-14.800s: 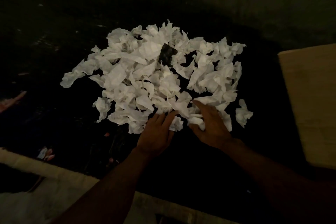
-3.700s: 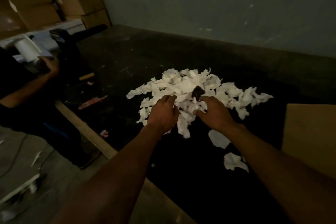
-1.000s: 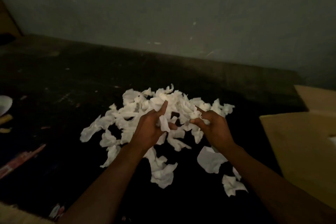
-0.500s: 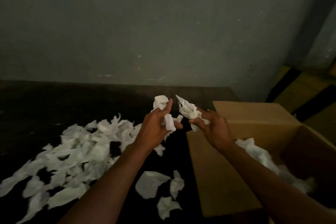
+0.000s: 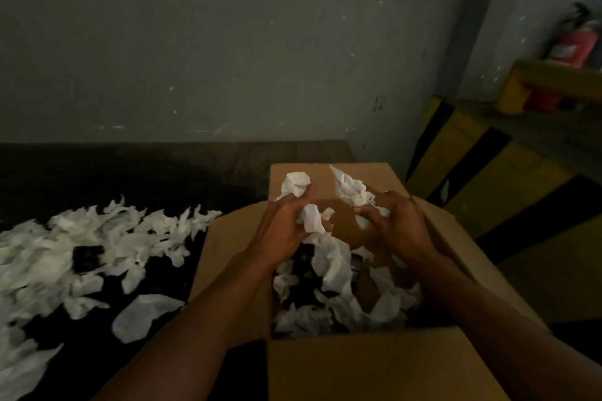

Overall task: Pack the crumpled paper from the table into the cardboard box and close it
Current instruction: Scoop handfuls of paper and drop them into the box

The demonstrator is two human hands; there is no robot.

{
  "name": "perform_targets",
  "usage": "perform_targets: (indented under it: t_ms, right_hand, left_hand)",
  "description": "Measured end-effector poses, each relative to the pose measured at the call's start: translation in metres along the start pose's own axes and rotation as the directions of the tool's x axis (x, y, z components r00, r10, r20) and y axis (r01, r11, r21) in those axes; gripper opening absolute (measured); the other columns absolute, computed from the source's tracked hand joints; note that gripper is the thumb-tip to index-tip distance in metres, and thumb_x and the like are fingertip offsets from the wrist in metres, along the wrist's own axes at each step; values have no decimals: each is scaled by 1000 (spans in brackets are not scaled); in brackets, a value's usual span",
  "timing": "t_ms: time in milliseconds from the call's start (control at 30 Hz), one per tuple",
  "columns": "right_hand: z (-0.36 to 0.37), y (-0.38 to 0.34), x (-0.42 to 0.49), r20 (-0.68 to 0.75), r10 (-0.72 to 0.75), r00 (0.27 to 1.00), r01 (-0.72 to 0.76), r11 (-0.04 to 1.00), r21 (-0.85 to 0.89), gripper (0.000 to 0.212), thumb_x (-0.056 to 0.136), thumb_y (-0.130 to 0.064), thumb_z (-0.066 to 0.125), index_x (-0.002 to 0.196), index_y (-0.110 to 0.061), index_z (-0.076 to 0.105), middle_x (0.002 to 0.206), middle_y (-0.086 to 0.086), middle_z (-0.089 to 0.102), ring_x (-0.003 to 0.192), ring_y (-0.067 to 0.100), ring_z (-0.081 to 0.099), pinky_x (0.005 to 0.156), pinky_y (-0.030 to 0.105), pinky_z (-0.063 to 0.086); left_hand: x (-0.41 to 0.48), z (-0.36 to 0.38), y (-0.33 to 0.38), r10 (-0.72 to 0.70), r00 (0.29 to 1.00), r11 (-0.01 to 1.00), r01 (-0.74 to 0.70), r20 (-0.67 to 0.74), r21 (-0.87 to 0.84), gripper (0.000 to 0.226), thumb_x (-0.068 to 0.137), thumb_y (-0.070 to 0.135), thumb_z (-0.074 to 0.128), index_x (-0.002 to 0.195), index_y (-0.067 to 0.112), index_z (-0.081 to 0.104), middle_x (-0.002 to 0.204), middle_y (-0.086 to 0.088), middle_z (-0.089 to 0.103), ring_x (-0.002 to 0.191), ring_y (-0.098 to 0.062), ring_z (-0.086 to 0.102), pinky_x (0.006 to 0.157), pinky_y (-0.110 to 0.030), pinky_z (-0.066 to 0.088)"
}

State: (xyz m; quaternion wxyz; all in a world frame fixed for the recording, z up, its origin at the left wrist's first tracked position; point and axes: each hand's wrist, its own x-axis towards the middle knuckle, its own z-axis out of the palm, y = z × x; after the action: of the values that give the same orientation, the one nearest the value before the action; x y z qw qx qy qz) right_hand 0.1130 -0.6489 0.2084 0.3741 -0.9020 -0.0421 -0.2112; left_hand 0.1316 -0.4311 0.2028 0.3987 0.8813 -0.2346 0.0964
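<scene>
An open cardboard box stands at the right end of the dark table, flaps spread out, with crumpled white paper lying inside it. Both hands are over the box opening. My left hand grips a wad of crumpled paper, with more paper trailing down from it. My right hand grips another wad. A large heap of crumpled paper lies on the table left of the box, with a small dark object in it.
A grey wall runs behind the dark table. Right of the box are yellow-and-black striped barriers, and a red fire extinguisher stands behind them. Loose paper pieces lie near the box's left flap.
Both hands lifted handfuls of paper off the heap and carried them rightward; they are now over the open box. The view has swung right with them.
</scene>
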Motion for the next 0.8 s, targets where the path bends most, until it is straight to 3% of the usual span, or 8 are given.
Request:
perform_targets:
  t_ms: [133, 200, 267, 367, 533, 600, 700, 800]
  right_hand:
    - [-18, 22, -7, 2, 9, 1000, -9, 1000, 12, 26, 84, -33, 69, 108, -23, 70, 91, -2, 59, 77, 6, 53, 65, 19, 39]
    - [-20, 31, -11, 20, 14, 1000, -15, 1000, 14, 23, 84, -33, 69, 105, -23, 71, 91, -5, 60, 79, 7, 56, 68, 21, 41]
    - [-18, 42, -13, 73, 33, 997, -35, 999, 23, 14, 85, -36, 68, 94, -26, 72, 91, -7, 65, 79, 2, 59, 70, 22, 48]
    - [-13, 53, -15, 121, 83, 989, -85, 996, 12, 9, 84, -32, 69, 79, -25, 69, 80, -19, 62, 73, -9, 57, 63, 6, 43]
    - [-6, 79, -15, 193, 137, 972, -128, 990, -63, 9, 89, -28, 63, 92, -27, 71, 87, -12, 68, 84, 2, 64, 69, 7, 42]
    - [-1, 89, -12, 216, 145, 966, -114, 982, -148, 18, 91, -26, 61, 106, -23, 69, 104, -3, 70, 99, 12, 63, 88, 19, 42]
    - [4, 100, -8, 228, 137, 964, -92, 976, -198, 31, 90, -26, 62, 120, -21, 62, 124, 1, 64, 119, 19, 54, 102, 22, 25]
    - [7, 104, -5, 252, 174, 952, -118, 968, -222, 34, 90, -26, 60, 123, -22, 58, 126, 1, 61, 121, 20, 52, 107, 28, 23]
  left_hand:
    - [9, 20, 5, 19, 999, 996, -23, 41, 87, 72, 87, 22, 69, 147, 19, 30, 130, -10, 56, 119, -22, 52, 91, -14, 33]
    - [12, 27, 4, -5, 997, 994, -3, 72, 108, 74, 86, 27, 70, 147, 19, 30, 132, -6, 55, 121, -19, 50, 94, -18, 36]
    - [14, 35, 2, -25, 994, 998, 19, 109, 62, 69, 86, 24, 69, 144, 11, 35, 132, 1, 51, 122, -14, 47, 90, -7, 32]
    - [16, 51, -5, -68, 970, 997, 72, 232, -10, 62, 89, 14, 65, 141, 1, 35, 135, -1, 45, 129, -14, 39, 90, 0, 27]
    - [31, 88, -24, -98, 956, 994, 80, 275, 75, 87, 79, 39, 74, 149, 21, 26, 150, -5, 37, 137, -20, 35, 111, -37, 34]
    - [39, 104, -22, -118, 936, 993, 102, 330, 65, 95, 77, 36, 77, 150, 20, 19, 154, -7, 27, 141, -22, 27, 112, -33, 29]
    - [46, 126, -23, -125, 909, 992, 113, 399, 52, 101, 75, 34, 79, 151, 26, 13, 158, -4, 12, 144, -23, 16, 113, -35, 27]
    - [51, 140, -24, -67, 914, 996, 41, 401, 74, 95, 79, 25, 74, 151, 34, 13, 152, -6, 22, 141, -25, 23, 111, -37, 32]
